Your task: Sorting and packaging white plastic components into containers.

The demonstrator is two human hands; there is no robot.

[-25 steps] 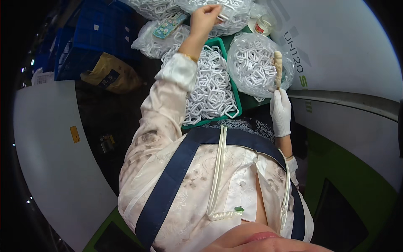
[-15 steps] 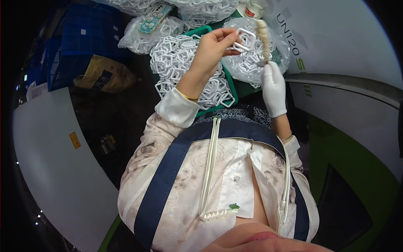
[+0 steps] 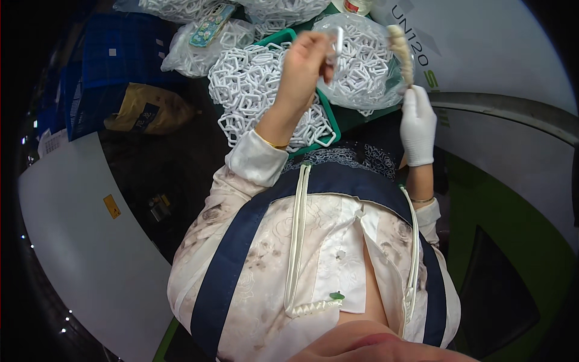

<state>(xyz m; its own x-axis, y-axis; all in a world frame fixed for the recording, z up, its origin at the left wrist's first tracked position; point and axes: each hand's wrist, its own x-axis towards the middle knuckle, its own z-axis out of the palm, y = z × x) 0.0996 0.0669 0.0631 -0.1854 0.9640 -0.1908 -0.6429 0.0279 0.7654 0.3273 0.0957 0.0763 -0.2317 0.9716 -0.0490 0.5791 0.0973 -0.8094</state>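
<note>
My bare left hand (image 3: 300, 72) pinches one white angular link (image 3: 339, 43) above the far side of a green crate (image 3: 331, 117). That hand is slightly blurred, and the link appears nearly edge-on. Many similar white links (image 3: 244, 87) fill the crate. My right hand (image 3: 418, 130), in a white glove, is closed around the thin lower end of a stick with a cream-coloured, ribbed, fluffy-looking head (image 3: 399, 47). The stick stands nearly upright, its head apart from the link. Between the hands lies a clear plastic bag (image 3: 392, 90) of white links.
More clear bags (image 3: 175, 57) of links sit at the back, with a colourful patterned packet (image 3: 211, 25) on one. A glass jar (image 3: 356, 6) stands behind. Blue crates (image 3: 120, 54) and a brown paper bag (image 3: 148, 108) are left; a white machine panel (image 3: 482, 54) borders the right.
My right hand has moved right with the stick, away from the link. My left hand has lifted slightly and turned the link from face-on to nearly edge-on.
</note>
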